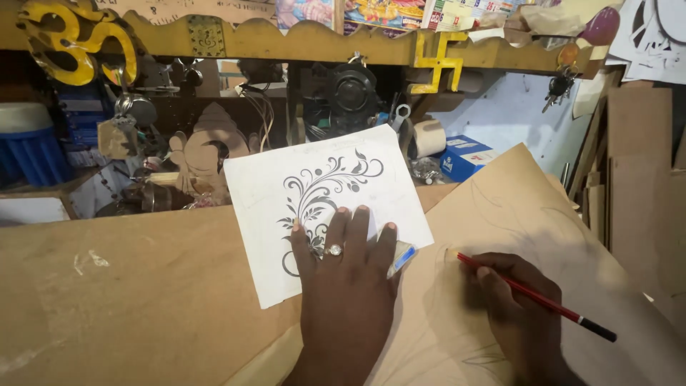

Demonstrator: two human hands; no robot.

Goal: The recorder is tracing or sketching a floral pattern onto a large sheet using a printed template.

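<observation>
Paper (325, 207) is the anchor here, a white sheet printed with a black floral scroll, lying tilted on the brown board (128, 286). Left hand (348, 275) is flat on the sheet's lower right part, fingers spread and pressing down, a ring (334, 250) on one finger; it grips nothing, just pins the sheet. Poking out from under that palm at the paper's lower right edge, a small blue-and-white eraser-like block (403, 256), touching both hand and sheet.

Right of the paper, right hand (511, 300) is curled closed around a red pencil (532, 294), black-capped end pointing away to the lower right, tip down on the tan sheet of thin board (514, 207) just beside the paper's right edge. Faint pencilled curves show on that tan sheet above and below the hand.

Beyond the paper's top edge, a cluttered shelf area: a wooden cut-out figure (207, 146) to the upper left, a blue box (464, 157) to the upper right, a roll of white tape (429, 137) next to it. Far left of the paper, a blue ribbed tub (32, 154). High above, a yellow cut-out symbol (71, 43) hangs on the wooden ledge.
</observation>
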